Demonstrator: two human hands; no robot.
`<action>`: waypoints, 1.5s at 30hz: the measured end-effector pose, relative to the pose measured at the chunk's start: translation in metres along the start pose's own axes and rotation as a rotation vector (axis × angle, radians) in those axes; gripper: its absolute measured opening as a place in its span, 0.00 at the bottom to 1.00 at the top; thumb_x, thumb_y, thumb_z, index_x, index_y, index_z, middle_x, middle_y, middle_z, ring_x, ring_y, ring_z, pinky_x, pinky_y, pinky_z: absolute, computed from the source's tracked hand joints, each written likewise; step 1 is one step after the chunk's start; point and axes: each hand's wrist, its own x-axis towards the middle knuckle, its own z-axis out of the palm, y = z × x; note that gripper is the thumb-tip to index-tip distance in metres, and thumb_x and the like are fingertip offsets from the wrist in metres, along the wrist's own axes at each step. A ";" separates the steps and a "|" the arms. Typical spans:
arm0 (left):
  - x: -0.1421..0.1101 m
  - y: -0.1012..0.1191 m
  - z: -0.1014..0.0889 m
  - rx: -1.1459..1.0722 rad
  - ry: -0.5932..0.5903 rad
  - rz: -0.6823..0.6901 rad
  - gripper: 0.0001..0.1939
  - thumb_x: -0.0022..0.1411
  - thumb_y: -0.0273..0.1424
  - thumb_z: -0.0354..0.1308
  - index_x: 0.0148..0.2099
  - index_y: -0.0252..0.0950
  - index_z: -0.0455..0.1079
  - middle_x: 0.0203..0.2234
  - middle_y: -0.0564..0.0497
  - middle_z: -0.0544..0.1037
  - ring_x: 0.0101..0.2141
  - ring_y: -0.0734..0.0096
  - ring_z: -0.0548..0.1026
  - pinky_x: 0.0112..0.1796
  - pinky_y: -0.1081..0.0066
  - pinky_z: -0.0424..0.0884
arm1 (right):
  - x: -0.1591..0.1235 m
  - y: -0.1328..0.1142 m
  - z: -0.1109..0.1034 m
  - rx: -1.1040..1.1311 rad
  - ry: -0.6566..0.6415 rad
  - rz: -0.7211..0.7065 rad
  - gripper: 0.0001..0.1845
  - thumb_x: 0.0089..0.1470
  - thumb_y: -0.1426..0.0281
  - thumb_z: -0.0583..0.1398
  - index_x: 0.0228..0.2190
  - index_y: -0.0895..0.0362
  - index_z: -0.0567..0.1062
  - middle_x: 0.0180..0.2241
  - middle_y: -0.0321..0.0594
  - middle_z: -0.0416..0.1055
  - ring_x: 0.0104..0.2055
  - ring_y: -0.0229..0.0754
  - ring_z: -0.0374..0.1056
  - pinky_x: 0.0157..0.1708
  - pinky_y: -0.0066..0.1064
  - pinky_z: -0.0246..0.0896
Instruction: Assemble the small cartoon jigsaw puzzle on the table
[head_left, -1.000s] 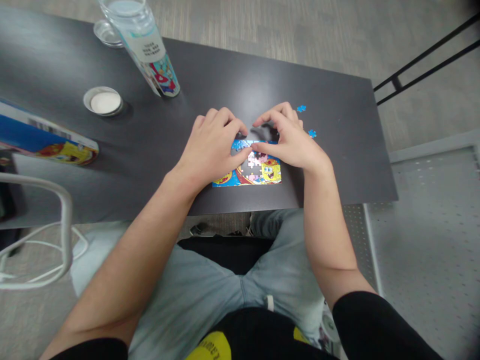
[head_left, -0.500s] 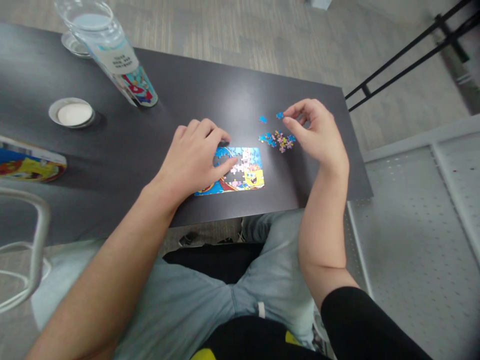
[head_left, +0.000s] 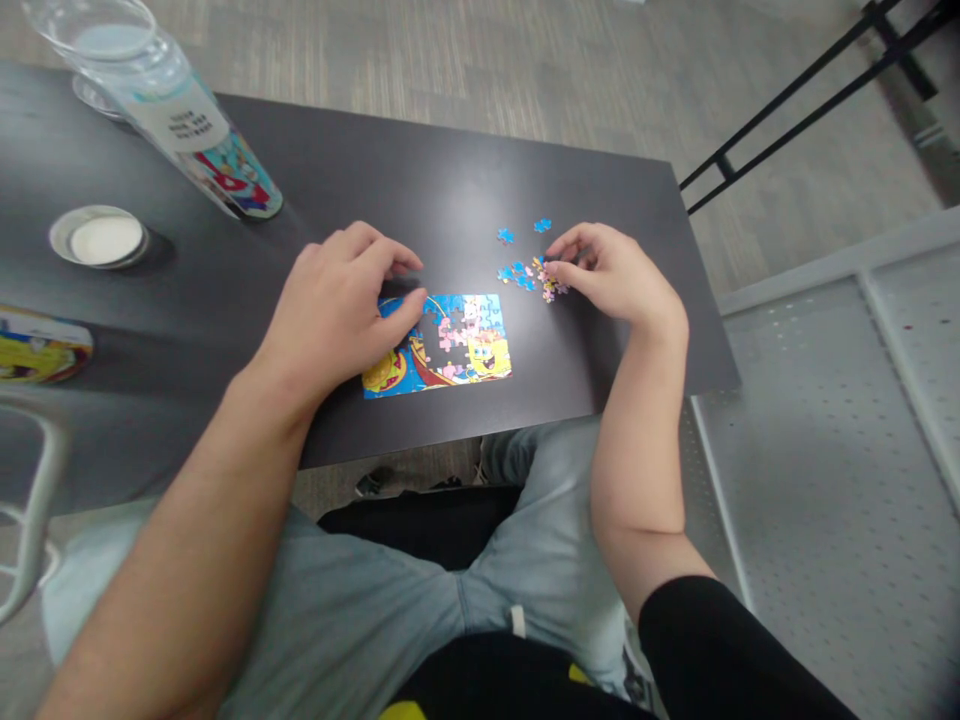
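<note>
A partly assembled cartoon jigsaw puzzle [head_left: 489,357] lies flat near the front edge of the table, with a dark gap in its middle. My left hand [head_left: 341,295] rests over its upper left corner, thumb on the puzzle and fingers spread, holding nothing. My right hand [head_left: 619,275] is at a small heap of loose puzzle pieces [head_left: 550,290], pink, yellow and blue. Its thumb and forefinger are slightly apart at the heap, covering part of it. Two single blue pieces, a left piece [head_left: 505,236] and a right piece [head_left: 542,226], lie behind the heap.
A tall clear plastic canister [head_left: 187,125] with a printed label stands at the back left of the dark table [head_left: 420,185]. Left of my hand are a round lid [head_left: 105,238] and a printed tin-like container [head_left: 41,345]. A white chair frame [head_left: 41,500] is at the left edge.
My right hand has left a blue piece behind the heap and moved down to the loose pieces. My left hand has slid left, uncovering more of the puzzle. The view has shifted slightly.
</note>
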 end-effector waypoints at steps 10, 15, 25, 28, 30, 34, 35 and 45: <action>-0.001 -0.010 -0.001 -0.019 0.049 0.024 0.18 0.79 0.50 0.59 0.58 0.48 0.83 0.59 0.40 0.86 0.59 0.39 0.86 0.65 0.42 0.81 | 0.004 -0.001 0.012 -0.013 0.061 -0.044 0.08 0.69 0.63 0.72 0.48 0.48 0.89 0.45 0.41 0.85 0.39 0.47 0.72 0.47 0.44 0.75; -0.004 -0.009 -0.004 0.060 0.038 -0.007 0.20 0.80 0.50 0.57 0.60 0.45 0.81 0.60 0.38 0.84 0.59 0.37 0.85 0.65 0.40 0.80 | 0.002 0.002 0.004 -0.088 0.106 -0.050 0.08 0.69 0.69 0.70 0.47 0.49 0.90 0.45 0.42 0.85 0.44 0.51 0.76 0.52 0.47 0.78; -0.005 -0.019 -0.001 0.158 0.087 -0.024 0.27 0.84 0.52 0.53 0.61 0.41 0.87 0.59 0.35 0.84 0.61 0.33 0.82 0.66 0.41 0.81 | -0.020 -0.029 -0.021 -0.168 -0.094 0.116 0.11 0.65 0.73 0.80 0.41 0.52 0.85 0.44 0.40 0.81 0.42 0.49 0.72 0.52 0.47 0.72; -0.003 -0.024 0.004 0.199 0.119 -0.001 0.31 0.82 0.50 0.52 0.62 0.37 0.89 0.58 0.34 0.85 0.59 0.34 0.84 0.63 0.43 0.81 | -0.025 -0.029 -0.026 -0.143 -0.121 0.118 0.10 0.65 0.71 0.78 0.41 0.49 0.84 0.43 0.40 0.84 0.44 0.52 0.76 0.54 0.48 0.75; -0.002 -0.025 0.005 0.200 0.122 0.014 0.33 0.82 0.50 0.51 0.62 0.35 0.90 0.57 0.33 0.86 0.58 0.33 0.84 0.62 0.44 0.81 | -0.026 -0.026 -0.028 -0.138 -0.097 0.115 0.07 0.66 0.70 0.76 0.42 0.49 0.85 0.44 0.41 0.86 0.44 0.52 0.77 0.53 0.48 0.76; -0.002 -0.027 0.006 0.201 0.130 0.035 0.34 0.82 0.51 0.52 0.62 0.34 0.91 0.56 0.32 0.87 0.57 0.32 0.85 0.62 0.43 0.81 | -0.023 -0.018 -0.027 -0.126 -0.005 0.135 0.05 0.68 0.71 0.72 0.45 0.50 0.86 0.44 0.41 0.87 0.43 0.50 0.78 0.50 0.46 0.73; -0.002 -0.028 0.006 0.201 0.134 0.038 0.34 0.82 0.51 0.52 0.62 0.34 0.91 0.56 0.32 0.87 0.57 0.32 0.85 0.62 0.43 0.81 | -0.022 -0.017 -0.027 -0.122 0.005 0.146 0.06 0.68 0.72 0.72 0.45 0.50 0.86 0.44 0.41 0.87 0.43 0.50 0.78 0.49 0.45 0.73; -0.003 -0.029 0.007 0.115 0.166 0.017 0.32 0.85 0.48 0.49 0.62 0.33 0.90 0.56 0.33 0.87 0.56 0.36 0.89 0.58 0.46 0.84 | -0.012 -0.023 -0.009 -0.075 0.046 0.183 0.06 0.71 0.75 0.72 0.45 0.51 0.87 0.41 0.39 0.89 0.41 0.50 0.83 0.48 0.44 0.75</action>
